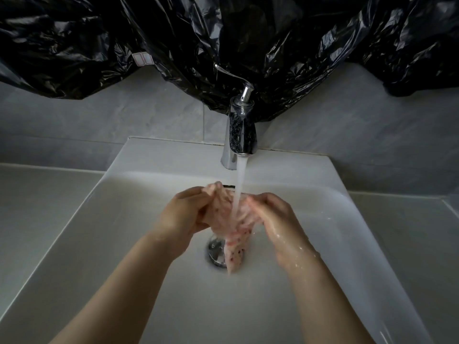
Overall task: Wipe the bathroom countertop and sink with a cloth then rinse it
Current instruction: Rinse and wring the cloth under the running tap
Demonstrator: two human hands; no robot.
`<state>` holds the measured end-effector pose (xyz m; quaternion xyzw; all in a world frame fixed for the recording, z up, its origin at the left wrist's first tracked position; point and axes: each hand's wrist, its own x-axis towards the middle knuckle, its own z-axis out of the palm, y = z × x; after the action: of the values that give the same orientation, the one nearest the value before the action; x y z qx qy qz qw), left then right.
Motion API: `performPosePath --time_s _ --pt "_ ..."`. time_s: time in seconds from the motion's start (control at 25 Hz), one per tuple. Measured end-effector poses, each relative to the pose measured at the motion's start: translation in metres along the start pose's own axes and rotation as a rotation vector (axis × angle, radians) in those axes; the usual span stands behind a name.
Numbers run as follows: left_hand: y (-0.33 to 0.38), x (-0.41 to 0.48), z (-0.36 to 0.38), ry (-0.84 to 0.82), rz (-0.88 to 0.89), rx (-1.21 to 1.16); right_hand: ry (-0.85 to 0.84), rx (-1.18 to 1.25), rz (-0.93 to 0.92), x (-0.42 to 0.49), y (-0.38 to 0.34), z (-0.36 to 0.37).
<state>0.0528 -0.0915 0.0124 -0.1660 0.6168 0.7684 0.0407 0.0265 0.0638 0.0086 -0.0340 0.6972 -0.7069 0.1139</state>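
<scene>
Head view, items listed left to right.

1. Countertop (37,207): pale, flat, matt; runs along the left edge of the sink (124,244) and shows again at the sink's right edge.
2. Sink: white, glossy, rectangular, smooth sloping walls.
3. Left hand (185,214): over the basin centre, fingers curled, grasping the cloth's upper fold.
4. Cloth (223,214): thin, pink, speckled, soaked and bunched; held between both hands under the stream, its tail hanging over the drain (214,252).
5. Drain: round, chromed.
6. Tap (239,135): chromed, mirror-bright, at the sink's back edge; water (239,180) runs in a full white column.
7. Right hand (275,217): wet, fingers blurred but seemingly curled into the cloth.
8. Plastic sheet (173,33): black, crinkled, glossy, hung above.

Step judged: rinsing. Best done by spreading the folds under the flow, rubbing them together, then wringing low in the basin to limit splashing.
</scene>
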Motion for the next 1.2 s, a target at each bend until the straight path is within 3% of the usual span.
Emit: performPosePath --time_s 0.12,0.2,0.28,0.4,0.48,0.56,0.6,0.64,0.72,0.8,0.84,0.96,1.04,1.12,1.2 --pt "0.005 -0.004 -0.003 -0.127 -0.177 -0.208 0.232 0.110 0.081 0.007 0.003 -0.001" --pt "0.007 -0.003 -0.008 -0.127 -0.214 -0.212 0.353 0.015 0.080 0.005 0.002 -0.005" --pt "0.009 -0.004 -0.011 -0.039 -0.078 -0.081 0.224 -0.130 -0.008 0.000 -0.002 -0.011" --pt "0.007 -0.002 -0.016 0.226 0.226 0.300 -0.234 -0.582 -0.031 -0.013 -0.002 -0.005" --pt "0.007 -0.003 -0.022 0.280 0.432 0.842 -0.180 -0.948 -0.137 -0.011 0.007 0.003" --pt "0.003 -0.004 -0.024 0.040 0.467 1.280 -0.042 -0.883 -0.281 -0.008 0.012 0.009" --pt "-0.003 -0.003 -0.022 -0.084 0.430 1.317 -0.010 -0.763 -0.331 -0.008 0.012 0.010" --pt "-0.006 -0.004 -0.016 -0.134 0.396 1.262 0.002 -0.606 -0.348 -0.008 0.009 0.011" --pt "-0.009 -0.004 -0.004 -0.010 0.309 0.964 0.085 -0.278 -0.277 -0.004 0.009 0.013" --pt "-0.005 -0.006 0.007 0.035 0.122 0.364 0.255 -0.051 -0.082 0.001 0.019 0.018" --pt "-0.003 -0.008 0.010 -0.043 0.060 0.060 0.295 -0.037 0.067 0.002 0.022 0.021" --pt "-0.002 -0.013 0.014 -0.241 -0.023 -0.404 0.044 0.212 0.386 -0.002 0.020 0.024" --pt "-0.012 -0.006 0.018 -0.095 -0.041 -0.319 -0.021 0.297 0.339 -0.009 0.015 0.029" --pt "-0.017 -0.007 0.025 0.139 -0.014 -0.009 0.046 -0.067 0.029 -0.010 0.022 0.038" --pt "-0.020 -0.013 0.033 0.106 -0.040 0.083 0.078 -0.371 -0.198 -0.011 0.031 0.044"
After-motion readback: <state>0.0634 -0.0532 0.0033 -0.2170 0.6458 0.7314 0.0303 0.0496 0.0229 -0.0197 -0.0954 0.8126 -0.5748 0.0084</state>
